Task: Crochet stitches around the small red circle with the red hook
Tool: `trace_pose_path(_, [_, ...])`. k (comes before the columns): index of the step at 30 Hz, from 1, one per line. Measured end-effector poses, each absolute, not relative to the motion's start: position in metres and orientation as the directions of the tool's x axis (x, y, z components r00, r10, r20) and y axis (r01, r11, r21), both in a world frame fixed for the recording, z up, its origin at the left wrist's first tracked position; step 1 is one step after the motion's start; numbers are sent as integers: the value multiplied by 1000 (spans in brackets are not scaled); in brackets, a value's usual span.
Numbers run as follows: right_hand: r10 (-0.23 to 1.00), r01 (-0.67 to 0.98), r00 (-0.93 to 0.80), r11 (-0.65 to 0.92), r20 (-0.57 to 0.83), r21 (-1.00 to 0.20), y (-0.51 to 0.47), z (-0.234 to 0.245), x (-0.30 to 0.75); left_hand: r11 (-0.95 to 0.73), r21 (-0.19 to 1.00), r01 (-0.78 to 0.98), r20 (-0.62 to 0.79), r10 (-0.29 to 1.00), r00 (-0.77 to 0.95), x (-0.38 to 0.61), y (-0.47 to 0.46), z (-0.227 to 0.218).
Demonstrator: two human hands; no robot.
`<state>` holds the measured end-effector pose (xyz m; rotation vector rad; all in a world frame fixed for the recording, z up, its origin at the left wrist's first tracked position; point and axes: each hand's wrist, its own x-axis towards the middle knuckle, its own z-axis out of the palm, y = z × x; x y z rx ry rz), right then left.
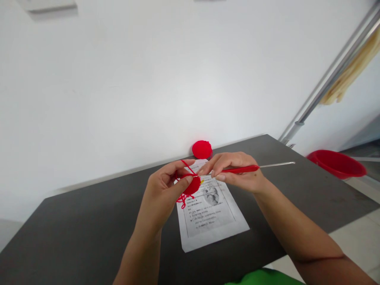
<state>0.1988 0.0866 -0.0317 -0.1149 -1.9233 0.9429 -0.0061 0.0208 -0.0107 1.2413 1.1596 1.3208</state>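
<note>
My left hand pinches a small round piece of red crochet, with loose red yarn ends dangling below it. A strand of red yarn runs over the left index finger. In my right hand is a crochet hook with a red handle, its thin metal end pointing right and its other tip meeting the crochet piece at the left fingers. A small yellow piece shows at the crochet's right edge. Behind the hands, a ball of red yarn rests on the table against the wall.
Beneath the hands a printed sheet with text and a picture lies on the dark table. A white wall rises behind it. At the right are a red basin, a metal pole and hanging yellowish cloth.
</note>
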Motion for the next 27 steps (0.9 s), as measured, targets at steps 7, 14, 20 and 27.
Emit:
trace_pose_path(7, [463, -98, -519, 803, 718, -588, 74, -25, 198, -152, 980, 131, 166, 980, -107, -3, 18, -11])
trace_pose_path(14, [392, 54, -504, 904, 770, -425, 65, -27, 192, -286, 880, 379, 359, 924, -136, 2, 15, -14])
trace_pose_path(20, [267, 27, -460, 958, 847, -287, 63, -32, 185, -372, 775, 510, 512, 844, -162, 10, 9, -10])
trace_pose_path(27, [190, 55, -413, 981, 890, -184, 68, -38, 178, -432, 711, 555, 581, 805, -117, 19, 7, -12])
